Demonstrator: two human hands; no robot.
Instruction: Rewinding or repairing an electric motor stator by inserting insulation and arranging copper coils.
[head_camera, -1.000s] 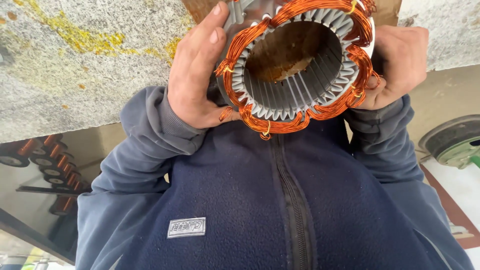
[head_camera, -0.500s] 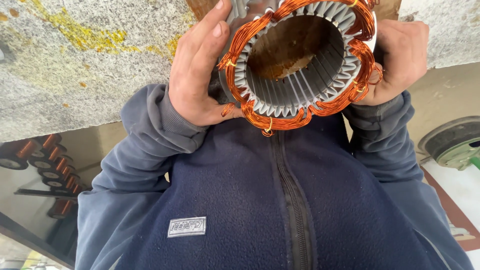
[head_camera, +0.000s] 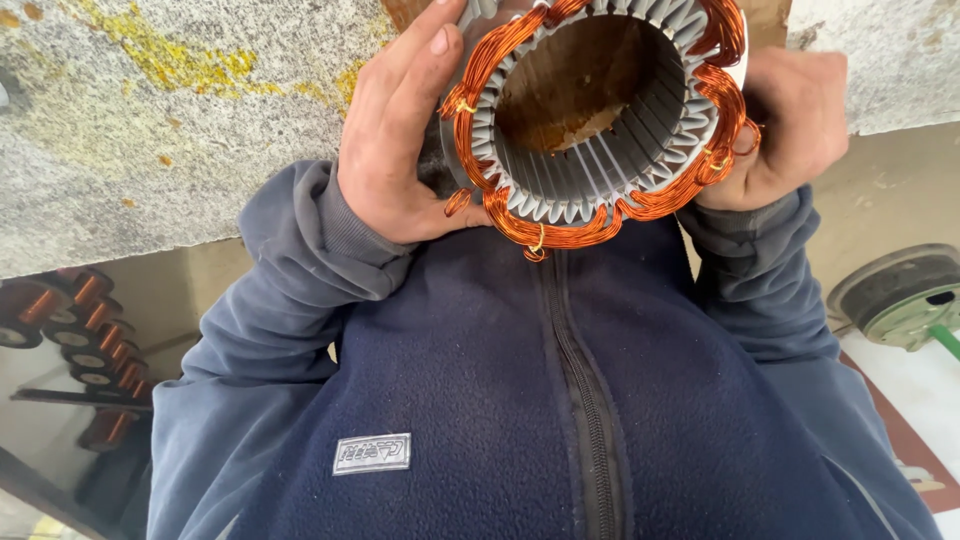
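Hands: the left hand (head_camera: 395, 150) and the right hand (head_camera: 790, 125) clasp one motor stator (head_camera: 600, 110) from opposite sides, palms pressed to its outer shell, fingers curled round it.
Left hand: closed on the stator's side, thumb lying along the copper winding (head_camera: 560, 225) at the near rim.
Right hand: wrapped round the far side; its fingertips are hidden behind the shell.
Stator position: between the two hands, held up close to the chest of the dark blue fleece jacket (head_camera: 520, 400), bore facing the camera.
Weight: probably heavy for its bulk, being a stack of steel laminations (head_camera: 600, 185) with copper coils, so a two-handed hold suits it.
Stiffness: the steel core looks rigid; the coil ends are springy bundles of thin enamelled wire that would likely bend or scratch if squeezed.
Where to hold: on the outer shell, as now, rather than on the orange coils.
Bench: a speckled stone bench (head_camera: 150, 130) lies just beyond the left hand.
Elsewhere: copper wire spools (head_camera: 70, 320) sit well apart, below the left sleeve.
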